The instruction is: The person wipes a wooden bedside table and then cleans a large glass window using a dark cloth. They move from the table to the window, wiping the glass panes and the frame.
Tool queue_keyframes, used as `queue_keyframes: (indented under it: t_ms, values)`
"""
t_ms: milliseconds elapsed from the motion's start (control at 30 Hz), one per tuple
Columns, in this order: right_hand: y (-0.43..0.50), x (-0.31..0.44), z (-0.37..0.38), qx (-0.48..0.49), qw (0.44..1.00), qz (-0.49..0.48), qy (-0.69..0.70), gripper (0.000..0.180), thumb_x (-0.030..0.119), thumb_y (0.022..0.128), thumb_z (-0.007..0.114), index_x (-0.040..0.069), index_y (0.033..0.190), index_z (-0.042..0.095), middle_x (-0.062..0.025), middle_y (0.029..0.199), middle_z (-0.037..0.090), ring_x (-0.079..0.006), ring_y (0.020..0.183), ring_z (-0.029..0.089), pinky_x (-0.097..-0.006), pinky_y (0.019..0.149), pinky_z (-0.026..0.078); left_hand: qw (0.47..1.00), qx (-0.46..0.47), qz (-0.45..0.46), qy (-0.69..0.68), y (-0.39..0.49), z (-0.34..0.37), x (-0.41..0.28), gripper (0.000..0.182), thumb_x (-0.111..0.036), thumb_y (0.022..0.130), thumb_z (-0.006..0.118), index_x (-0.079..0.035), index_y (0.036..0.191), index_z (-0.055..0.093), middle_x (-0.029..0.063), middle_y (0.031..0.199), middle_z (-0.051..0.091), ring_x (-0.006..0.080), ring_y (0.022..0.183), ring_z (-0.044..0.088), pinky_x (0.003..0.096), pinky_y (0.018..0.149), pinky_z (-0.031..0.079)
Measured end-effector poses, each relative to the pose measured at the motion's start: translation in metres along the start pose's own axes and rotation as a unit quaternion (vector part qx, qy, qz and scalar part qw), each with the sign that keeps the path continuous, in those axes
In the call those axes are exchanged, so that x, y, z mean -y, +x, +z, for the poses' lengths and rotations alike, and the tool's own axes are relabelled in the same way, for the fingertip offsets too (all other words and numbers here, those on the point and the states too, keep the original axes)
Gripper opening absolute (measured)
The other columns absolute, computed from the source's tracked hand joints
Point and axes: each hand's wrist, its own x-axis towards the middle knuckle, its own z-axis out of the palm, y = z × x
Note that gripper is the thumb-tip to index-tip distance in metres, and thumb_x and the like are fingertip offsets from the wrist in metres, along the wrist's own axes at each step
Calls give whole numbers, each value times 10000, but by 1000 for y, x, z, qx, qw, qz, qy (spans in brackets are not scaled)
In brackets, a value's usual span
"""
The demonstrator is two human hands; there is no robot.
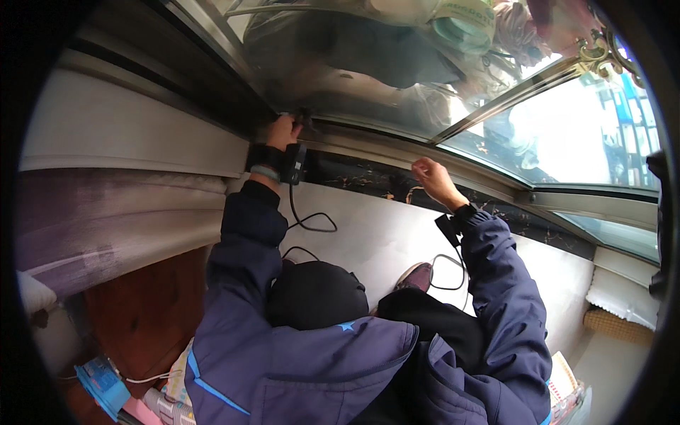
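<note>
My left hand [282, 132] reaches to the corner where the sliding door's metal frame meets the door track, its fingers around a small dark thing too blurred to name. A black strap and a black device [295, 163] with a cable sit on that wrist. My right hand [433, 178] hovers near the metal door track [372, 151], fingers curled, with nothing visible in it. A second black device [448, 229] with a cable hangs at the right wrist. Beyond the track stands a glass door panel [372, 90], and a black marbled stone strip [350, 172] runs below it.
A pale floor [361, 218] lies under my arms, with a dark red shoe [416, 277] on it. At left hangs a purple and beige curtain [122, 212] beside a reddish-brown wooden surface [143, 297]. A blue plastic container [103, 385] stands lower left. Plastic bags [462, 26] show at the top.
</note>
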Motion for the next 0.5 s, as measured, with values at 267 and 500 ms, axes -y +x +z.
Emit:
queue_keyframes:
  t_ms: [267, 500]
  values:
    - [-29, -18, 23, 30, 994, 47, 92, 267, 233, 940, 589, -22, 1003, 631, -141, 816, 678, -224, 749, 654, -337, 693, 511, 892, -207, -289, -278, 20, 54, 31, 166, -111, 833, 653, 3, 953, 649, 134, 842, 683, 264, 713, 639, 387, 636, 503]
    - [-17, -4, 21, -16, 994, 2, 113, 287, 238, 928, 598, -40, 997, 617, -167, 839, 675, -242, 808, 663, -351, 720, 519, 892, -161, -263, -331, 15, 124, -79, 409, -157, 750, 724, 53, 1064, 566, 230, 1078, 648, 329, 968, 633, 406, 821, 483]
